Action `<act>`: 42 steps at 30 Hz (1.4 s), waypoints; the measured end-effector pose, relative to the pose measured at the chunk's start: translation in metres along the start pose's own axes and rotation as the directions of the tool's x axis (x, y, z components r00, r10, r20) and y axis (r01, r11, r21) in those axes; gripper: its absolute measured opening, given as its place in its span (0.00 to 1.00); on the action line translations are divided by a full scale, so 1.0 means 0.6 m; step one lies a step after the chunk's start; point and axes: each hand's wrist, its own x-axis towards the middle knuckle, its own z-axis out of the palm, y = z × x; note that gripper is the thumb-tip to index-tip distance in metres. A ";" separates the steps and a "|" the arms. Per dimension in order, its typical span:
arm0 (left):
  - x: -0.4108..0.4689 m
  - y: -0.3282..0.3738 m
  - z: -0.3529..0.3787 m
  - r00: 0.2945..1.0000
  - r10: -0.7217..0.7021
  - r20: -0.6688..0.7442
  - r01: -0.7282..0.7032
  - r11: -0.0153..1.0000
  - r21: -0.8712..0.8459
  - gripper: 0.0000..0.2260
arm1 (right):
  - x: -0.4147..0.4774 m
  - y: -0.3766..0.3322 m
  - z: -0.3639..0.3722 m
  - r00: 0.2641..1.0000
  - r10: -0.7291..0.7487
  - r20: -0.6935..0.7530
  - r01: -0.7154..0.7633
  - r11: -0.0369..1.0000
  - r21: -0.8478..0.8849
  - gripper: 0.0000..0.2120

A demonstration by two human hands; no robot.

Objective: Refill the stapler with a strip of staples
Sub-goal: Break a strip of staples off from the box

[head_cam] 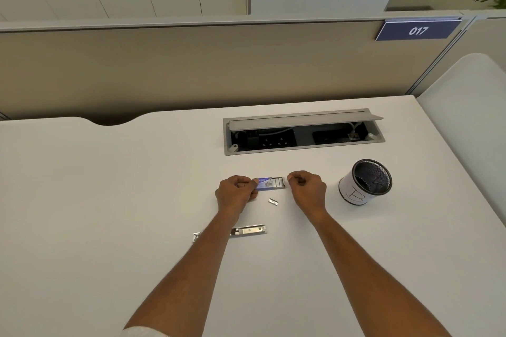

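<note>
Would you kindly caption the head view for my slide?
Both hands slide open a staple box; the stapler lies nearer on the desk.

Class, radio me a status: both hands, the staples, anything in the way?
Left hand pinching small blue staple box. Right hand at its open end. Short loose staple strip on desk. Chrome stapler beneath left forearm.

On the desk, a staple box sits between the two hands: the left hand pinches its left end, and the right hand is closed just off its right end. A short staple strip lies just in front of the box. Nearer the person, the stapler lies flat, partly under the left forearm. A mesh cup stands to the right of the right hand. Behind the box, a cable tray is set into the desk, lid raised, with a partition behind that.
</note>
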 end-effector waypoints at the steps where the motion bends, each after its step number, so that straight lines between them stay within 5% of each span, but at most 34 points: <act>1: 0.000 -0.001 0.000 1.000 0.002 0.001 -0.002 1.000 -0.002 0.09 | 0.004 -0.001 0.000 1.000 0.017 0.013 -0.017 1.000 0.004 0.07; 34: -0.001 -0.007 0.011 0.996 0.086 -0.024 -0.083 0.990 0.114 0.06 | 0.008 -0.025 0.043 0.988 0.119 0.100 -0.126 0.990 0.066 0.07; 42: -0.004 -0.004 0.016 0.987 0.160 -0.012 -0.151 0.952 0.266 0.07 | 0.003 -0.033 0.039 0.992 0.086 0.093 -0.084 0.996 -0.025 0.08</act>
